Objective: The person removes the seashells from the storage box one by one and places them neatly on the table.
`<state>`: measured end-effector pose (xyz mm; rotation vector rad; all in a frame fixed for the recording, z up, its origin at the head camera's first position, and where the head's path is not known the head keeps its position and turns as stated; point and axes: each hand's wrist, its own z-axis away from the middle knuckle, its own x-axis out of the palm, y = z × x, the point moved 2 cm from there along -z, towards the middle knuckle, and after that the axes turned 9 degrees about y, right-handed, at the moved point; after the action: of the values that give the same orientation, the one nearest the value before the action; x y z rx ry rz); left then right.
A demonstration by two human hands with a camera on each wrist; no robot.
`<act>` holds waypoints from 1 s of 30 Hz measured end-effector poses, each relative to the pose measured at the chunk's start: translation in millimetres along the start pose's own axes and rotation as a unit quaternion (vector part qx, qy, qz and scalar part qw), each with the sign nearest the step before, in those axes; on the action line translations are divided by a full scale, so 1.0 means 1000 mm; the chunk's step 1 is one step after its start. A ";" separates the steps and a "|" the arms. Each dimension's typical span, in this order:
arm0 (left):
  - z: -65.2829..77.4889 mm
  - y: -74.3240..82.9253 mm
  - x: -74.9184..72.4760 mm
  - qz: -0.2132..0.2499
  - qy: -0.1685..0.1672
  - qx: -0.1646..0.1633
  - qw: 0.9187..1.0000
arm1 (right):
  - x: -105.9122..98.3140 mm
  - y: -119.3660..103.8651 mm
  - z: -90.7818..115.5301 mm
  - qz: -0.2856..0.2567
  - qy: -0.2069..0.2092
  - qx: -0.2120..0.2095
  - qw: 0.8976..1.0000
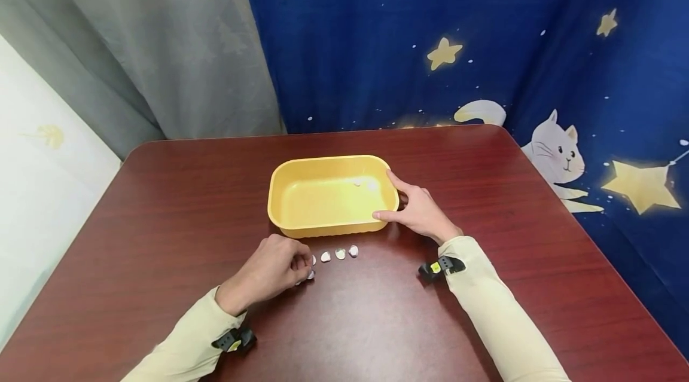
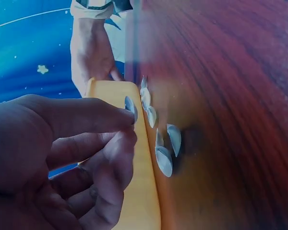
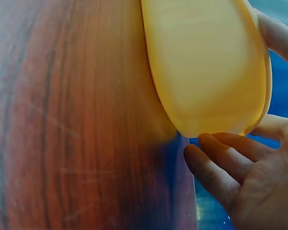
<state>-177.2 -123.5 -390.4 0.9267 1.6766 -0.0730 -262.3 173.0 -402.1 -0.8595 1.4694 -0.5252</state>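
My left hand point(image 1: 274, 266) is low over the table in front of the yellow tub point(image 1: 323, 231). In the left wrist view, its thumb and forefinger pinch a small whitish shell point(image 2: 130, 106). Several more shells lie on the table beside that hand, among them one shell point(image 1: 340, 254) near the middle of a loose row; the fingers partly cover others. My right hand point(image 1: 422, 210) grips the tub's right end, thumb at the front rim and fingers round the far side. A tiny pale piece point(image 1: 357, 183) lies inside the tub.
The tub stands on a dark red-brown wooden table point(image 1: 538, 262). A blue curtain point(image 1: 366, 41) with stars and a cat hangs behind the far edge, beside a grey curtain point(image 1: 161, 41). Each wrist wears a black strap point(image 1: 234, 340).
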 end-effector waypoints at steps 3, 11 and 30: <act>-0.001 -0.001 0.001 -0.001 0.000 -0.002 1.000 | 0.000 0.000 -0.001 0.002 0.004 -0.002 1.000; -0.002 -0.006 0.007 0.001 -0.027 -0.015 1.000 | 0.002 0.002 -0.003 -0.001 0.003 0.005 1.000; -0.016 -0.008 -0.005 0.038 -0.019 -0.008 0.999 | 0.004 0.006 -0.004 -0.013 0.011 0.006 1.000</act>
<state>-194.5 -123.4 -384.3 0.9710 1.6036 -0.0265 -267.1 172.7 -408.7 -0.8664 1.4755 -0.5651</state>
